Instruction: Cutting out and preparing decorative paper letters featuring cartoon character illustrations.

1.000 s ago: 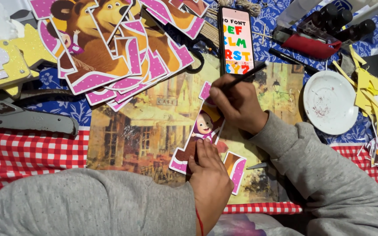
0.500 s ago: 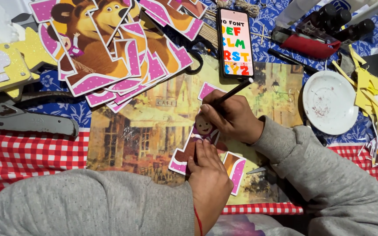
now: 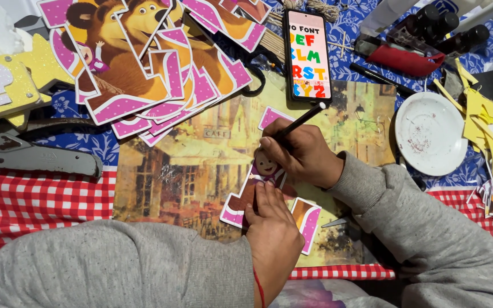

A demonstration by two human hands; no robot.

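Observation:
My right hand (image 3: 299, 153) grips a thin black brush or pen (image 3: 302, 121), its tip down on a cartoon cut-out (image 3: 263, 171) of a girl and a bear with a pink dotted border. My left hand (image 3: 271, 231) lies flat on the lower part of that cut-out and pins it to a placemat (image 3: 184, 165) printed with a street scene. Both arms wear grey sleeves. The middle of the cut-out is hidden under my hands.
A pile of matching bear cut-outs (image 3: 144, 57) lies at the upper left. A phone (image 3: 308, 54) showing coloured letters rests above my right hand. A white plate (image 3: 432, 132), yellow paper scraps (image 3: 486, 114), a yellow foam block (image 3: 1, 85) and a grey metal tool (image 3: 35, 157) surround the mat.
My right hand has slid a little down and to the left over the cut-out, and the pen now leans flatter. My left hand stays pressed on the cut-out.

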